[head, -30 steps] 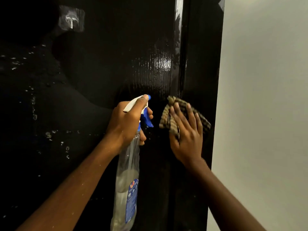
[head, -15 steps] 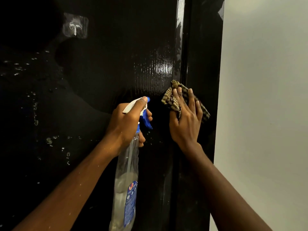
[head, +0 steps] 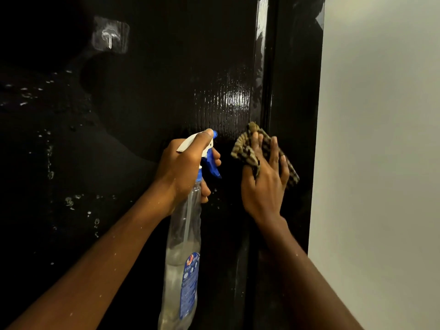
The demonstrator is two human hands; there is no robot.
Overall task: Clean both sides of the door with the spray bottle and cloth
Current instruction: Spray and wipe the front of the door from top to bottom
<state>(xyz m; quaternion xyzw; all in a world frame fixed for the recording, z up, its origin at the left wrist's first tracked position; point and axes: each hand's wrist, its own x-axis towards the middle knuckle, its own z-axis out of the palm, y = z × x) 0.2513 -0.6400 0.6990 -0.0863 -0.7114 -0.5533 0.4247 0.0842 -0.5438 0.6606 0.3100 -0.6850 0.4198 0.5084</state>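
Observation:
The glossy black door (head: 166, 79) fills the left and middle of the head view, with a wet sheen near its right edge. My left hand (head: 181, 167) grips a clear spray bottle (head: 183, 258) by its neck, index finger lying over the white head and other fingers by the blue trigger. The nozzle points at the door. Just to the right, my right hand (head: 264, 186) presses a brown-and-black striped cloth (head: 245, 151) flat against the door with straight fingers, next to the door's vertical edge.
A clear adhesive hook (head: 110, 34) is stuck to the door at upper left. Pale droplets or specks (head: 69, 201) dot the door's left part. The black door frame (head: 295, 91) meets a plain pale wall (head: 381, 163) on the right.
My right hand slid the cloth up the door beside its edge, then slightly back down. My left hand kept the bottle in nearly the same place.

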